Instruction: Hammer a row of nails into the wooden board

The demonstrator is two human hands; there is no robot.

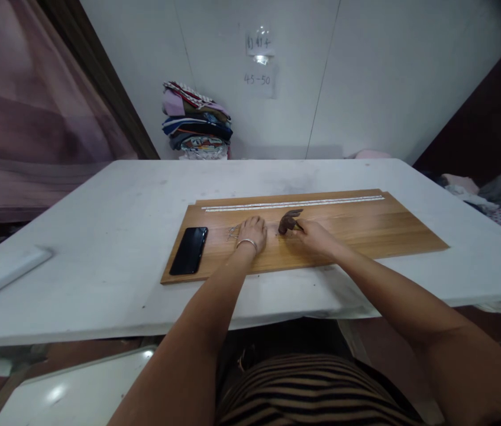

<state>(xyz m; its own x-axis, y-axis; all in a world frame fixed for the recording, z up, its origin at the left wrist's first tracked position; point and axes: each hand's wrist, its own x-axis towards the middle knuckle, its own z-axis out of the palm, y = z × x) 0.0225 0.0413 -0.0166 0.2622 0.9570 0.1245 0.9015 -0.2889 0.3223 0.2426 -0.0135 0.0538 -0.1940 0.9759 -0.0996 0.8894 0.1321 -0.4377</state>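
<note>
Wooden board (365, 234) on a white table (99, 201). The right hand (316, 238) grips a dark hammer (290, 220) at three o'clock of the left hand (252, 232). The left hand's fingers curl over thin nails (233, 232), and whether they pinch any cannot be told. A black phone (189, 250) lies at its nine o'clock.

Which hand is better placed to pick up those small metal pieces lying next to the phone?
Left, probably. The left hand rests on the board right beside the small metal pieces, between them and the right hand, which is occupied gripping a dark hammer-like tool.
</note>
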